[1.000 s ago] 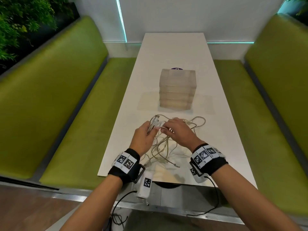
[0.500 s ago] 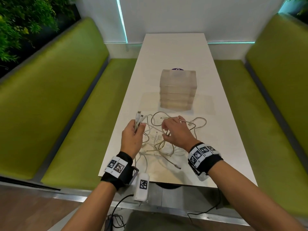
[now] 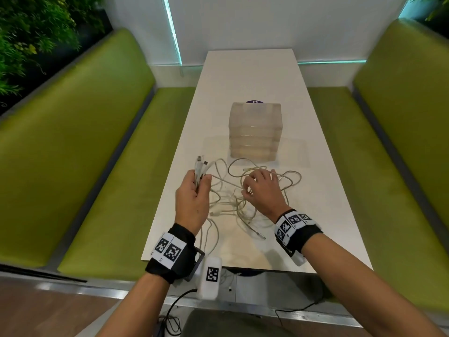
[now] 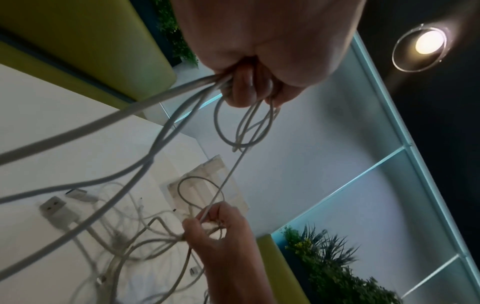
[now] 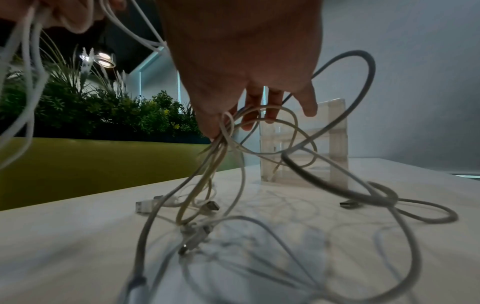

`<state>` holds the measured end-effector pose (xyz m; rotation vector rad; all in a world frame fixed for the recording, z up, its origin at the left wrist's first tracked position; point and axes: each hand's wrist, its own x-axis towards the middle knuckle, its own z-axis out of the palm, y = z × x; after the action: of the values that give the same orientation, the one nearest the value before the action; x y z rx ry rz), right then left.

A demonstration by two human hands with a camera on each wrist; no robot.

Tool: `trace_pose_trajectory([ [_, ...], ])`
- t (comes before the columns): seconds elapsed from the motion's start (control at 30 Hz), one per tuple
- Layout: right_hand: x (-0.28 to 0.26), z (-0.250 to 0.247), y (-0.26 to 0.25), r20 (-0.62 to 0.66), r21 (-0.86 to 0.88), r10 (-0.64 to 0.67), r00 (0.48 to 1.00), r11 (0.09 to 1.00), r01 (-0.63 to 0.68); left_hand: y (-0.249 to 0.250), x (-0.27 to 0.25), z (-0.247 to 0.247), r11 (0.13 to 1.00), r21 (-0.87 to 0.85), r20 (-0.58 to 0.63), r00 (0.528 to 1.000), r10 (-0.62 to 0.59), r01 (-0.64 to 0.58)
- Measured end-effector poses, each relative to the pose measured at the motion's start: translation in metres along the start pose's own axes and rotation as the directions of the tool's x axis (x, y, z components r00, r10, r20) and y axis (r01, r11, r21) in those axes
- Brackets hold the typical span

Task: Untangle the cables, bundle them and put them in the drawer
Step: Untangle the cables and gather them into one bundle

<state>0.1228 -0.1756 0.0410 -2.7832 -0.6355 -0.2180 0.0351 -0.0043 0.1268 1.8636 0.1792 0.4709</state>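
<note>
Several white cables (image 3: 233,195) (knotted) span left hand (image 3: 193,200) and right hand (image 3: 263,190).

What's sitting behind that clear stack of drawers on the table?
Behind the drawer stack, only the edge of a dark purple round thing peeks over its top. The rest is covered, so I cannot tell what it is.

Cables (image 3: 245,190) white/off-white, metal-tipped plugs. Tabletop (image 3: 250,76) white. Drawer unit (image 3: 255,132) frosted translucent, beige tint. Benches (image 3: 80,152) lime green. Wrist bands (image 3: 175,254) black with black-and-white square marker tags. Upper-left plants (image 3: 29,32) dark green.
</note>
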Motion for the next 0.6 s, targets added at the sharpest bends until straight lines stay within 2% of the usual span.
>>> trace_pose_trajectory([
  [0.1, -0.004, 0.006, 0.016, 0.008, -0.033, 0.010, 1.000, 0.999, -0.010, -0.004, 0.013, -0.016, 0.996, -0.087, -0.121, 0.992, -0.019, 0.009],
  [0.17, -0.003, 0.005, 0.024, -0.024, 0.014, 0.024, 0.999, 1.000, -0.023, -0.012, 0.016, -0.022, 0.995, -0.092, -0.154, 0.987, -0.054, 0.040],
  [0.23, 0.002, -0.004, 0.024, -0.057, 0.136, 0.043, 0.997, 0.990, -0.035, -0.021, 0.014, -0.019, 0.994, -0.056, -0.109, 0.989, -0.096, 0.091],
  [0.37, 0.008, -0.018, 0.015, -0.014, 0.339, -0.017, 1.000, 0.941, 0.020, -0.033, 0.010, -0.011, 0.987, 0.027, 0.058, 0.985, -0.163, 0.161],
  [0.47, 0.007, -0.032, 0.005, 0.019, 0.571, -0.095, 0.995, 0.818, 0.067, -0.029, 0.006, -0.003, 0.985, 0.127, 0.149, 0.980, -0.135, 0.116],
  [0.6, 0.003, -0.056, -0.017, 0.154, 0.762, -0.122, 0.980, 0.646, -0.040, -0.024, 0.004, 0.005, 0.983, 0.137, 0.256, 0.955, -0.151, 0.119],
])
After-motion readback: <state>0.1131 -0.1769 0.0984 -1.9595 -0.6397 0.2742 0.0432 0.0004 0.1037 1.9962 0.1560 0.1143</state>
